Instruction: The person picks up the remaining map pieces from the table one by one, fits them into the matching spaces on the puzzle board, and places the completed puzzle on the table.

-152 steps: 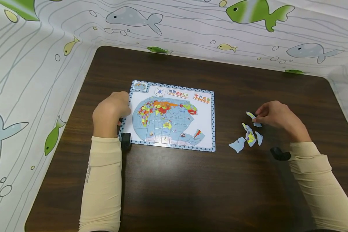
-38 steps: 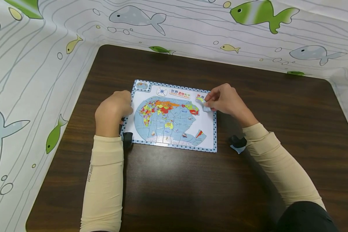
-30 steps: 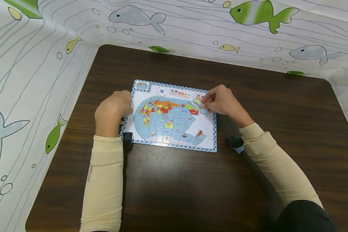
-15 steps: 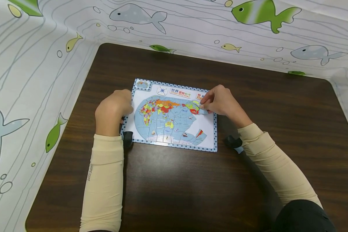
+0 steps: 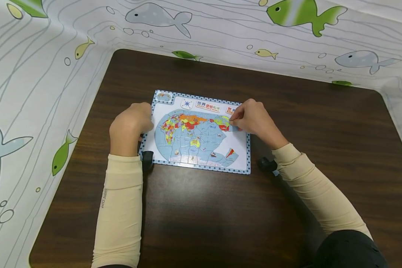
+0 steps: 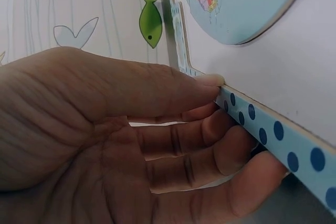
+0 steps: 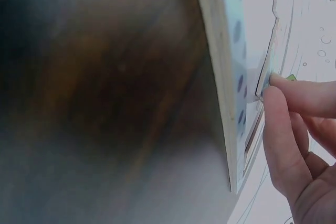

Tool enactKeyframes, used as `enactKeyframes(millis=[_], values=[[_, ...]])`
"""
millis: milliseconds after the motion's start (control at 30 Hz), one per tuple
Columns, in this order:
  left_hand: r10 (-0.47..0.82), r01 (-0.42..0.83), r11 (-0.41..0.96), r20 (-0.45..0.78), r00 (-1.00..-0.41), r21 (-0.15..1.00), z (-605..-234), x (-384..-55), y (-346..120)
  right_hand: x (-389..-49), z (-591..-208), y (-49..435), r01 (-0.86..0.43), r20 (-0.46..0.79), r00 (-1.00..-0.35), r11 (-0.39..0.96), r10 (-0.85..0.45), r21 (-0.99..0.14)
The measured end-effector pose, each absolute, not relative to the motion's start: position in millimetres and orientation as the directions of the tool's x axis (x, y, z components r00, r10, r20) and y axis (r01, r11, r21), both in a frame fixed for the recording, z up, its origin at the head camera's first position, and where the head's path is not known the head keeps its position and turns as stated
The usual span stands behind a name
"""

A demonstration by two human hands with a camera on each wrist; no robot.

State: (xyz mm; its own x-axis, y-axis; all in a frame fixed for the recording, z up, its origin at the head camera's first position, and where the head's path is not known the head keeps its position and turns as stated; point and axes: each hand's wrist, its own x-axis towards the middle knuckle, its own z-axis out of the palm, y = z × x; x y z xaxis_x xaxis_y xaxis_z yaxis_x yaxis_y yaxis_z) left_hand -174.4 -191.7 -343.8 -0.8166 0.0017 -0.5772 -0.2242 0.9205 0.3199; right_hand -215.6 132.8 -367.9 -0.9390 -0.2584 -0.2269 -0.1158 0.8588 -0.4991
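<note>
A world-map jigsaw board [image 5: 239, 150] with a dotted blue border lies on the dark table, its map filled in except at the right. My left hand [image 5: 130, 128] grips the board's left edge; the left wrist view shows the thumb on top of the dotted border [image 6: 278, 129] and fingers curled beneath. At the board's upper right, my right hand [image 5: 256, 118] pinches a blue and yellow-green puzzle piece [image 5: 234, 128] between thumb and forefinger, against the map's upper right pieces. In the right wrist view that puzzle piece [image 7: 265, 80] lies low over the board, partly hidden by the fingertips.
A light blue loose piece [image 5: 276, 173] peeks out beside the right wrist's black camera [image 5: 267, 163]; the arm covers the table around it. Fish-patterned white cloth [image 5: 221, 33] rises beyond the table's back and left edges. A dark rounded shape [image 5: 350, 249] overlaps the right forearm.
My right hand has lifted the puzzle piece from the loose ones at the right and carried it to the board. Lately it has slid slightly left against the map. My left hand still grips the edge.
</note>
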Motion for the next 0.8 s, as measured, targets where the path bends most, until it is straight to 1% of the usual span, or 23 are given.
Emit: enactKeyframes(millis=[200,533,800], values=[[-0.003,-0.229,0.921,-0.580,-0.814,0.316,-344,-175,-191,-215,-368,134,-0.102,-0.231,-0.941,0.859,-0.247,-0.502],[0.001,-0.223,0.922,-0.579,-0.815,0.315,-345,-176,-191,-213,-363,142,-0.056,-0.284,-0.929,0.848,-0.238,-0.526],[-0.002,-0.228,0.920,-0.580,-0.815,0.318,-344,-174,-192,-209,-358,148,-0.060,-0.305,-0.919,0.852,-0.250,-0.520]])
